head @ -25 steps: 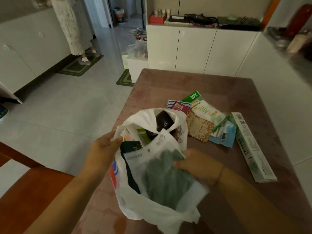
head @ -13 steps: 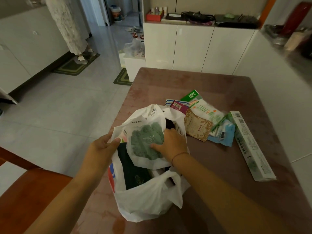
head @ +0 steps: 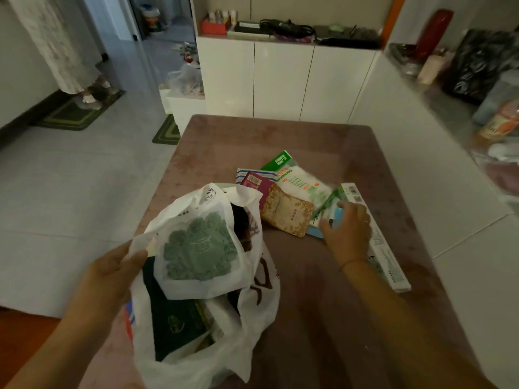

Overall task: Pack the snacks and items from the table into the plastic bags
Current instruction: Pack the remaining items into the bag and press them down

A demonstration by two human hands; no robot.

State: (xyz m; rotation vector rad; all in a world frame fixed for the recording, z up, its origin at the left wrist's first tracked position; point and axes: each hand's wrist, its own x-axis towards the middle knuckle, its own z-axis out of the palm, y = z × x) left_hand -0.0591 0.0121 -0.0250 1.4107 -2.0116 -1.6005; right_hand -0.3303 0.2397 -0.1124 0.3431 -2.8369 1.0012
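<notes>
- white plastic bag (head: 252, 301) sitting open on the table (head: 323, 318), holding a pouch with a green pattern (head: 199, 251) and a dark green packet (head: 174, 324).
- left hand (head: 112, 279) pinching the bag's rim.
- right hand (head: 348, 231) resting on a blue packet (head: 314, 230), fingers spread, not yet closing.
- brown packet (head: 286, 213) and long box (head: 384, 251) lying beside it.

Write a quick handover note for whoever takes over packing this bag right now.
Left hand: gripping the rim of the white bag, holding it open.
Right hand: open, reaching onto the blue packet; not gripped yet.
Done: green-print pouch and dark packet are in the bag.
Left on the table: blue packet, brown pouch, white-green pack, maroon packet, long box.
</notes>
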